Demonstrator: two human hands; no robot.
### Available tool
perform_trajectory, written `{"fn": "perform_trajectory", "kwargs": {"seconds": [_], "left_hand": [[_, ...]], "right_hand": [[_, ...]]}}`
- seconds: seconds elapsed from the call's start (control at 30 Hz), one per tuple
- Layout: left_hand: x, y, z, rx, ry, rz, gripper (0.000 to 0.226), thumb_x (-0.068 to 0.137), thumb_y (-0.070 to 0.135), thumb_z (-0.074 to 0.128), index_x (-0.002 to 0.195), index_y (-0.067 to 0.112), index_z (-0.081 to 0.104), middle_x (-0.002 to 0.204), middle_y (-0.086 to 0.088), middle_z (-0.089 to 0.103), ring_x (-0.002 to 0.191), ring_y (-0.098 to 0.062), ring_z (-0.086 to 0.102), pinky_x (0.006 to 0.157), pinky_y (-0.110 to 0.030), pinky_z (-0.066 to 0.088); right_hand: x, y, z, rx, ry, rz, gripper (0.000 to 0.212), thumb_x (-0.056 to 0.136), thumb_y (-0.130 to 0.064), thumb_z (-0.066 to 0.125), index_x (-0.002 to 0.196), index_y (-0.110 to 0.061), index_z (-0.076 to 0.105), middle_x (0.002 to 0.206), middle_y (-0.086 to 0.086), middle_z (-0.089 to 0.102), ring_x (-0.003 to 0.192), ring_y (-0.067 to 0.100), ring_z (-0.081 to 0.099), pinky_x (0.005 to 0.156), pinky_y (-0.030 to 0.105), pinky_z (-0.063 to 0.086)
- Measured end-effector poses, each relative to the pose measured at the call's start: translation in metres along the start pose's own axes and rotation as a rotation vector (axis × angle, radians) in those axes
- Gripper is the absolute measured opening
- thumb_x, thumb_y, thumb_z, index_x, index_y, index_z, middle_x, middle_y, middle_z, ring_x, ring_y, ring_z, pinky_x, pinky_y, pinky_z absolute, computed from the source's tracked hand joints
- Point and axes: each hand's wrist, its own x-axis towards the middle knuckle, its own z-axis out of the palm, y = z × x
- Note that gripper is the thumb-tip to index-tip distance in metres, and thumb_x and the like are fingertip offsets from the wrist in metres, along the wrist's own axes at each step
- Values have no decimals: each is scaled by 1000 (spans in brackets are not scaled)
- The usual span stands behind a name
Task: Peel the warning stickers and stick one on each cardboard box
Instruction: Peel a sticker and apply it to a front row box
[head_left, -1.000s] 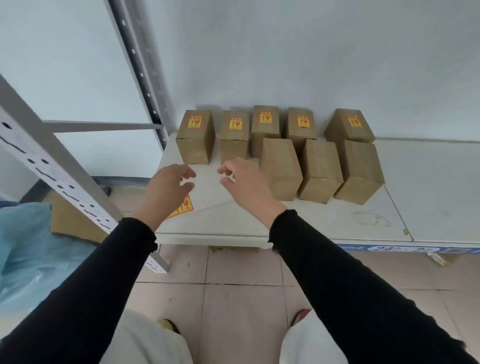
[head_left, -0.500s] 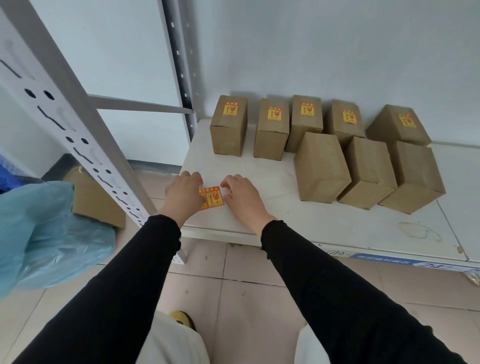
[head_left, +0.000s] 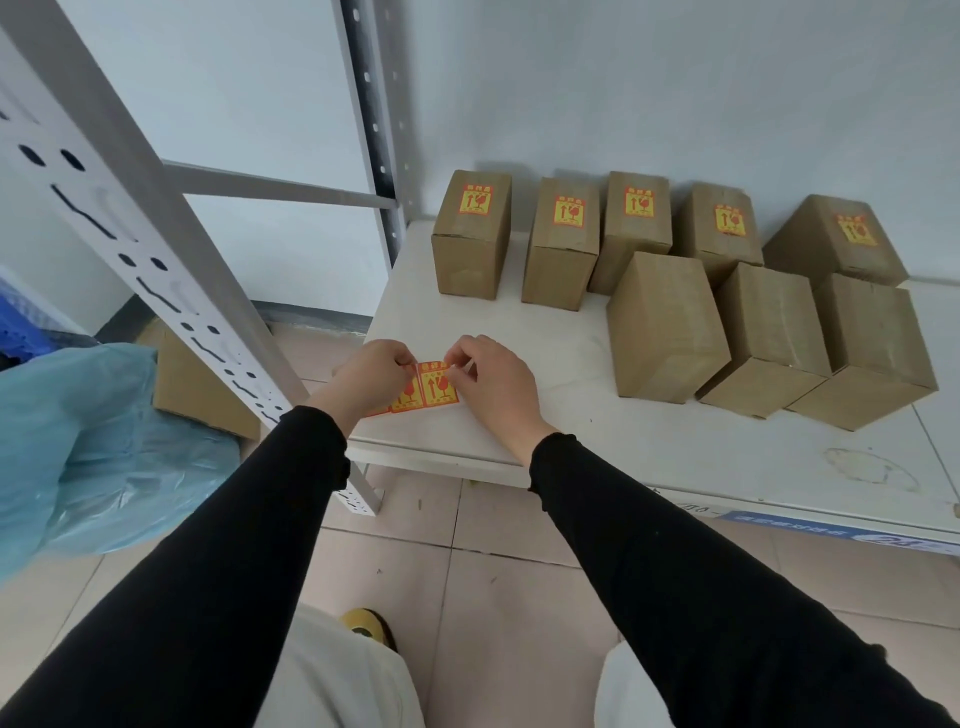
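A strip of orange-and-yellow warning stickers (head_left: 428, 388) lies at the near left corner of the white shelf (head_left: 597, 436). My left hand (head_left: 366, 378) pinches the strip's left part. My right hand (head_left: 493, 382) pinches the top right corner of the rightmost sticker. Several brown cardboard boxes stand at the back of the shelf; the back row, starting with the leftmost box (head_left: 471, 241), carries a sticker on each top. Three boxes in front, such as the nearest one (head_left: 665, 327), show plain tops.
A white perforated rack post (head_left: 130, 249) slants down to the left of my hands. A blue plastic bag (head_left: 93, 447) and another cardboard box (head_left: 202, 384) sit on the tiled floor at the left. The wall stands right behind the boxes.
Both hands came down from mid-air onto the sticker strip and closed on it. The view shifted left and closer to the shelf corner.
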Motion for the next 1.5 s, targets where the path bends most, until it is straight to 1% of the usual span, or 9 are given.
{"fn": "perform_trajectory", "kwargs": {"seconds": [0.27,0.4,0.53,0.6,0.77,0.97,1.07,1.23,1.5], "left_hand": [[-5,3,-1,88,41,26,14,98,23,49,94,29,62,85,5,65,89,-22,65,96,-46,49],[-7,6,-1,144,62,24,13,96,23,51,100,29,62,95,4,70,90,-21,65,96,-43,47],[-16,19,-5,231,195,142,16,92,31,62,108,30,61,109,5,63,110,-24,54,95,-42,43],[-28,38,-10,29,261,243,14,94,33,62,106,26,65,107,6,60,109,-22,53,89,-38,44],[-70,104,-12,-550,130,358,27,92,42,64,86,17,70,79,-7,62,66,-13,48,62,-28,40],[-81,157,7,-642,72,427,17,88,31,74,88,14,73,75,4,64,65,-7,49,62,-23,41],[-81,178,15,-648,61,430,12,90,27,72,83,17,72,71,9,61,63,-2,49,61,-19,40],[-74,211,25,-717,17,413,13,91,25,69,85,15,73,91,-10,72,77,-17,56,72,-29,46],[-46,241,56,-703,4,305,17,95,27,64,92,13,73,94,-1,74,93,-15,66,68,-21,43]], "right_hand": [[-4,-6,-9,73,-29,54,9,101,-21,52,92,-22,53,91,-7,63,80,14,59,67,33,48],[-8,-3,-32,214,-36,107,8,102,-19,54,95,-16,54,93,-4,64,81,6,56,64,21,41],[-12,-4,-70,174,44,41,9,100,-15,56,91,-16,55,86,-6,62,78,4,55,65,21,40],[-16,-4,-93,143,107,-2,9,100,-13,56,90,-14,55,84,-5,62,76,1,54,63,20,39],[-25,8,-146,127,243,-52,11,99,-15,55,88,-14,54,81,-5,60,78,10,60,68,28,51],[-38,31,-191,133,353,-26,6,98,-12,57,92,-11,56,82,-5,61,72,1,54,64,9,40],[-41,46,-207,165,374,3,7,98,-11,55,91,-14,55,85,-5,63,77,5,58,67,15,44],[-32,68,-226,180,403,55,6,97,-11,56,93,-14,56,82,-11,58,74,0,54,65,14,40],[-18,96,-223,105,423,175,11,100,-15,52,91,-20,52,85,-9,59,78,3,57,65,18,41]]}}
